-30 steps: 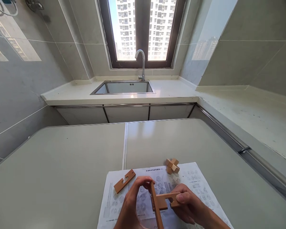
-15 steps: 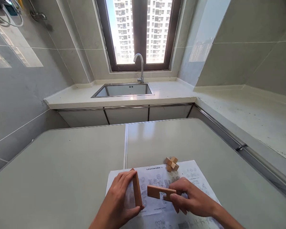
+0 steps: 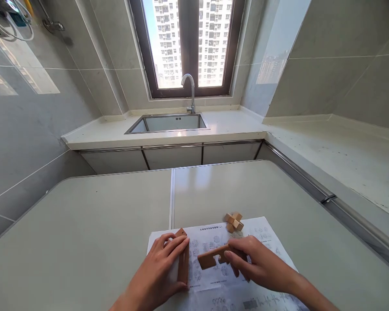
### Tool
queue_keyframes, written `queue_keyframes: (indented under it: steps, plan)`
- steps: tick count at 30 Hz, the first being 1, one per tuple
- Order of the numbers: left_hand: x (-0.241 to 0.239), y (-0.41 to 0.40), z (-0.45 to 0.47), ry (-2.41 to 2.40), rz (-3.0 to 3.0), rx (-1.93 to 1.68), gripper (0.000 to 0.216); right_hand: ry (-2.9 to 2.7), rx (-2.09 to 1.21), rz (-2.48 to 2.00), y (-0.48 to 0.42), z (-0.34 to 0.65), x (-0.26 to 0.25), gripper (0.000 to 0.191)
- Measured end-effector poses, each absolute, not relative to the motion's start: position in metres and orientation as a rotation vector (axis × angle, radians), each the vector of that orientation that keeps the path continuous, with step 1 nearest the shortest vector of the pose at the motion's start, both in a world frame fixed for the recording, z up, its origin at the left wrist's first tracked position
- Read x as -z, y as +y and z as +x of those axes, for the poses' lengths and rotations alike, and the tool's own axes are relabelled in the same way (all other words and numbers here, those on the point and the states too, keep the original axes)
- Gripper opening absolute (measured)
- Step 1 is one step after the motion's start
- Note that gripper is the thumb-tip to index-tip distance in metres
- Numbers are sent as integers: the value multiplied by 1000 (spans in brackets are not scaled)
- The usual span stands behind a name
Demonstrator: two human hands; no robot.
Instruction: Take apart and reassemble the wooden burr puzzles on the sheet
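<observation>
My left hand (image 3: 164, 263) grips a brown wooden puzzle piece (image 3: 183, 263) along its long side, over the left part of a printed sheet (image 3: 210, 283). Thumb and fingers reach round its two ends, and part of it is hidden behind them. To the right, my right hand (image 3: 257, 263) pinches a flat notched wooden puzzle piece (image 3: 209, 259) at its right end. Its cut-out faces down toward the paper, and the two pieces are apart. An assembled wooden burr puzzle (image 3: 234, 222) rests at the sheet's far edge, beyond my right hand.
The sheet lies on a pale table (image 3: 100, 233) with a seam running down its middle. Past the far edge stands a counter (image 3: 106, 134) with a sink (image 3: 168, 122) and a faucet (image 3: 192, 93). Another counter (image 3: 350, 147) runs along the right.
The left piece has turned in my left hand, and that hand has shifted slightly left. The notched piece in my right hand has tilted, its left end now lower than its right.
</observation>
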State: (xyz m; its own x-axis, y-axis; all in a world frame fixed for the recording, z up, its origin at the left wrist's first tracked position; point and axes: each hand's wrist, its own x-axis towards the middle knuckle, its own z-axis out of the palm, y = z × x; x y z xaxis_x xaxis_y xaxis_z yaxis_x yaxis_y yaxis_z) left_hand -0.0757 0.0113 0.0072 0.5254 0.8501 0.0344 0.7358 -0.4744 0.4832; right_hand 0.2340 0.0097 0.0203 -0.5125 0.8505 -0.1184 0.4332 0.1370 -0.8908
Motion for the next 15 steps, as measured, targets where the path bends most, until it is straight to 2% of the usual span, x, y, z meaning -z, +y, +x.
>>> queue_keyframes:
  steps: [9,15]
  plan:
    - [-23,12,-76,1058,2375,-303,94,-1787,-2050,-1116,25,214,-14,35]
    - [-29,7,-80,1018,2364,-439,86,-1828,-2219,-1083,37,195,-10,36]
